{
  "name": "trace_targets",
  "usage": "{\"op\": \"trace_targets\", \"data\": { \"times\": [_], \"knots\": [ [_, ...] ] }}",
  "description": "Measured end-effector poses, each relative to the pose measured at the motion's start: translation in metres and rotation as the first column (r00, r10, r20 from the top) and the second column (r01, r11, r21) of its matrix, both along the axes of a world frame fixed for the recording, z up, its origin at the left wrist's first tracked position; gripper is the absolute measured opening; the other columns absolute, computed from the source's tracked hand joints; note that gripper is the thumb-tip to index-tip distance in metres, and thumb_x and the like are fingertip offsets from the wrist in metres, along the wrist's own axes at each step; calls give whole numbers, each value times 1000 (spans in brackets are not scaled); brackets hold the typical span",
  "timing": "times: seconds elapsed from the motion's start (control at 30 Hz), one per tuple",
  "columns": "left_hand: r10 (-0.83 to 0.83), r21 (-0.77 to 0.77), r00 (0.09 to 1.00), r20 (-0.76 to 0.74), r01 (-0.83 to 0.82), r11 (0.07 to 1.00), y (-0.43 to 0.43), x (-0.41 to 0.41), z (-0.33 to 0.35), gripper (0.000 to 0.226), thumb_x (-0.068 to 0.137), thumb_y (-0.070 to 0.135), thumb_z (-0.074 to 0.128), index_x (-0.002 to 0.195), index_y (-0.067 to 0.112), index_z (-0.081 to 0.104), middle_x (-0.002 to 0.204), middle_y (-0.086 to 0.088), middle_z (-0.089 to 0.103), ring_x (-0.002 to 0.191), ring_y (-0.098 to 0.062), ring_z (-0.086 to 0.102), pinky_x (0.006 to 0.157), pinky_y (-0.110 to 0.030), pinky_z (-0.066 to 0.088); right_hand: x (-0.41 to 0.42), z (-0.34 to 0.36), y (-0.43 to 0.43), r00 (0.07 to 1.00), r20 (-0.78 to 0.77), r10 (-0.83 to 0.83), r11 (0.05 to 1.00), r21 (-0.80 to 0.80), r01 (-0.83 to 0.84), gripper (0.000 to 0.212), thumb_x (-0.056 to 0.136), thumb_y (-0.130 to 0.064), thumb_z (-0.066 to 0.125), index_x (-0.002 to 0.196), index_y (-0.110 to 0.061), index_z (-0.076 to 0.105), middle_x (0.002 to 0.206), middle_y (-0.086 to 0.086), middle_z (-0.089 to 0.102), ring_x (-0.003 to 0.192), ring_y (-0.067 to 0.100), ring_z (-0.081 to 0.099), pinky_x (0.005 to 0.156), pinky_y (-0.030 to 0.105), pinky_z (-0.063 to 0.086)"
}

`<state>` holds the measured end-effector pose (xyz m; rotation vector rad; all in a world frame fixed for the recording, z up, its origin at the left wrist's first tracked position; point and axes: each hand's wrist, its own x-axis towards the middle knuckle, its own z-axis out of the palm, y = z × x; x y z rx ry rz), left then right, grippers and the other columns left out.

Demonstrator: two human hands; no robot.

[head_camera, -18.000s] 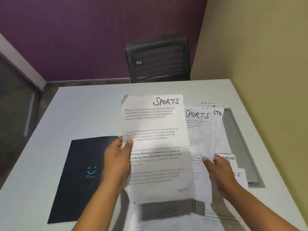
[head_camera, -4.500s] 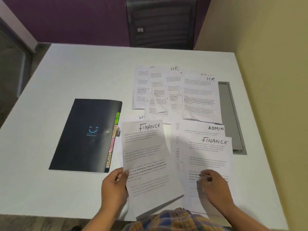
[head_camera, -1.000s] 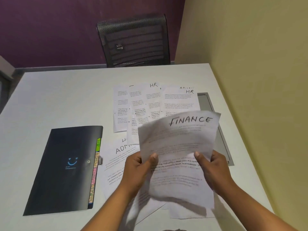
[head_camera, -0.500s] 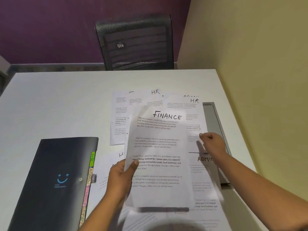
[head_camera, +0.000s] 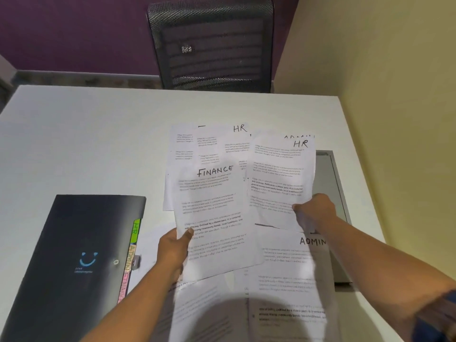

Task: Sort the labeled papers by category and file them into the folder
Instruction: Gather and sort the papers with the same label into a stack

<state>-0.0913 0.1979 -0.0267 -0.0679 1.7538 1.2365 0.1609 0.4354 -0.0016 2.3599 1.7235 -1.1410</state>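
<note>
My left hand (head_camera: pixel 172 250) grips a sheet headed FINANCE (head_camera: pixel 214 213) by its lower left edge and holds it above the table. My right hand (head_camera: pixel 314 211) pinches the lower right corner of a sheet headed HR (head_camera: pixel 278 178), lifting that corner. Behind them lie more overlapping sheets, one marked HR (head_camera: pixel 222 141). An ADMIN sheet (head_camera: pixel 288 272) lies flat below my right hand. The black folder (head_camera: pixel 74 255) lies shut at the left, its coloured index tabs (head_camera: pixel 130 253) sticking out along its right edge.
The white table (head_camera: pixel 86 144) meets a yellow wall on the right. A grey cable hatch (head_camera: pixel 333 183) sits in the tabletop under the right-hand papers. A black mesh chair (head_camera: pixel 212 43) stands at the far edge. More printed sheets (head_camera: pixel 204 314) lie at the near edge.
My right hand let go of the FINANCE sheet, reached forward and took the HR sheet's corner. My left hand has kept the FINANCE sheet and shifted it slightly left.
</note>
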Motion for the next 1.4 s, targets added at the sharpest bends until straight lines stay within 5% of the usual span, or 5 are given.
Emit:
{"op": "trace_targets", "data": {
  "times": [0.23,0.47,0.73,1.17,1.4],
  "knots": [
    [-25,13,999,-23,26,1000,-8,-3,-11,13,91,18,69,103,15,73,95,-1,78,87,-20,74,81,-34,58,-6,-2,9,993,62,-102,994,-28,103,61,67,-45,85,100,-2,58,84,10,67,76,30,65,56,27,45],
    [-27,29,999,-42,28,999,-8,-2,-12,10,92,16,68,101,16,74,86,4,78,83,-17,74,76,-31,58,-6,-2,10,986,-46,-158,987,-13,158,13,78,-13,70,73,-6,60,80,10,66,68,25,60,69,29,51],
    [-20,28,1000,-20,20,999,-9,-3,-17,15,90,17,70,103,13,75,95,-5,79,90,-26,74,87,-43,58,-13,15,16,936,-250,-249,959,72,274,23,76,-8,66,62,-12,47,64,3,54,62,23,51,58,24,38],
    [-28,36,999,-33,29,999,-9,-4,-18,13,90,16,70,103,16,73,93,-1,78,90,-24,73,90,-41,55,33,28,-7,833,-353,-425,905,-134,404,41,70,25,68,98,-3,60,98,16,65,86,30,63,75,35,55],
    [-25,28,999,-46,26,999,-9,-3,-18,12,90,15,71,101,19,73,92,2,78,92,-23,72,92,-40,54,53,28,-10,881,-276,-385,923,-131,362,36,74,26,57,78,-10,59,96,15,63,73,28,59,68,34,51]
  ]
}}
